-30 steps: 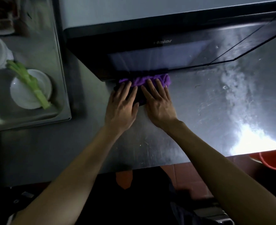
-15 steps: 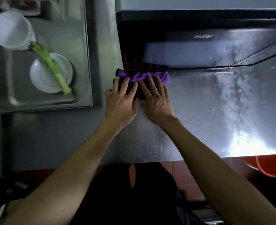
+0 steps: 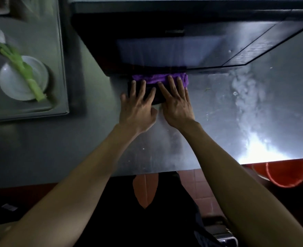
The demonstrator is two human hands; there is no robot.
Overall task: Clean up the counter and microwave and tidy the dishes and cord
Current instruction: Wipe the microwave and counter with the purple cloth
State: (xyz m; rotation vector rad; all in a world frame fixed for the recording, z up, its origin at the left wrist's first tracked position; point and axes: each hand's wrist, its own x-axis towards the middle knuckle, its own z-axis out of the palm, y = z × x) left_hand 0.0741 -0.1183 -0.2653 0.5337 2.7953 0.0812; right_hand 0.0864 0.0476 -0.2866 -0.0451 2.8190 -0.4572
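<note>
both hands are pressing a folded purple and black cloth (image 3: 157,86) flat on the steel counter (image 3: 218,122), centre frame, against the black microwave's (image 3: 165,41) lower edge, likely to wipe that seam. the left hand (image 3: 138,109) and right hand (image 3: 177,106) are lying with fingers straight and spread, grasping nothing.

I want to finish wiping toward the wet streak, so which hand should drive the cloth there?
Probably the right hand: it lies flat on the purple cloth on the side nearer the wet streak; the left hand would have to cross over.
</note>
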